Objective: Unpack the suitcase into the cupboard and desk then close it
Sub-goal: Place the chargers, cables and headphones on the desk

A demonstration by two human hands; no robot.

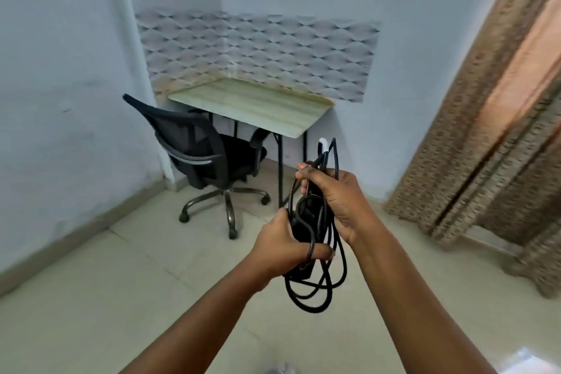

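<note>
Both hands' fingers [306,174] grip a black cable bundle [315,240]; chair [197,149] fronts the desk [252,106].

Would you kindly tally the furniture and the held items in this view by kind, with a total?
Desk: 1
Office chair: 1
Black cable bundle, gripped by the left hand and right hand: 1
Total: 3

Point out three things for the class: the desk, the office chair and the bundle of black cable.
desk [255,103], head view, bare middle of the wooden top.
office chair [182,133], head view, mesh backrest.
bundle of black cable [315,291], head view, loops hanging below both hands.
</note>
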